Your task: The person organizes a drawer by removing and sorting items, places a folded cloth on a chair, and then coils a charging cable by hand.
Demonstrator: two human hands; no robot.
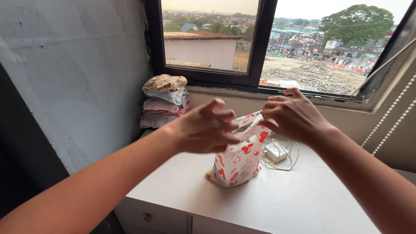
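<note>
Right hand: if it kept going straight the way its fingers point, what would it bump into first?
The right hand points left, toward the left hand. It already grips the top of the red-and-white patterned bag, so past that edge it would likely meet the left hand's fingers; depth is unclear.

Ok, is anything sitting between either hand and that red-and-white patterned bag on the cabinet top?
Nothing visible does. The left hand and right hand are already at the top edge of the patterned bag. The white charger with its cable lies behind the bag, and the folded clothes are stacked in the corner.
</note>
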